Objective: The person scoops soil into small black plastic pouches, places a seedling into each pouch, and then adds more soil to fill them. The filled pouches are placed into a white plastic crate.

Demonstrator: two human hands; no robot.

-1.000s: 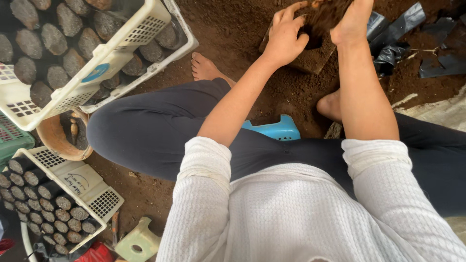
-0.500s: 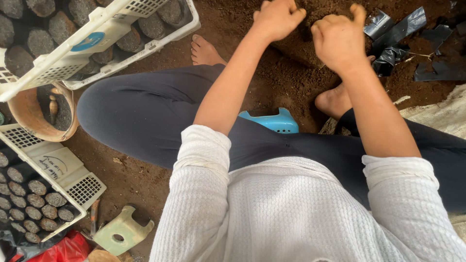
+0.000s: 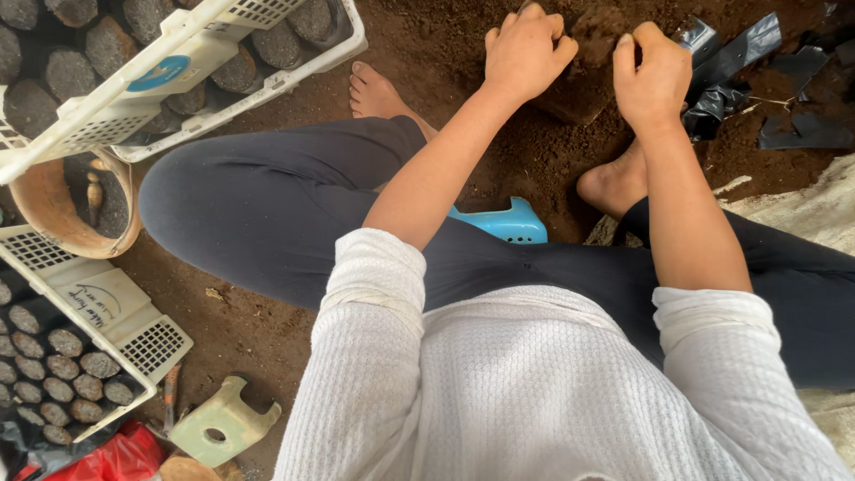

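White knit sleeves nearest, pushed up both forearms, dark trousers below. One pale green plastic bracket (image 3: 221, 431) and a red bag (image 3: 116, 457) lie on the soil floor at the near left corner. Two white plastic crates: the near left crate (image 3: 125, 319) holds small soil-filled bags, roughly a dozen showing; the far left crate (image 3: 187, 40) is tilted and holds bigger soil-filled bags, about eight visible. One brown round basin (image 3: 62, 214) sits between the crates. One blue stool (image 3: 508, 223) under the legs. Two bare feet on the dirt. Farthest: left hand (image 3: 524, 53) and right hand (image 3: 653, 76), apart, both curled and pressing a lump of dark soil (image 3: 588, 76). Several black plastic bags (image 3: 739, 76) at far right.
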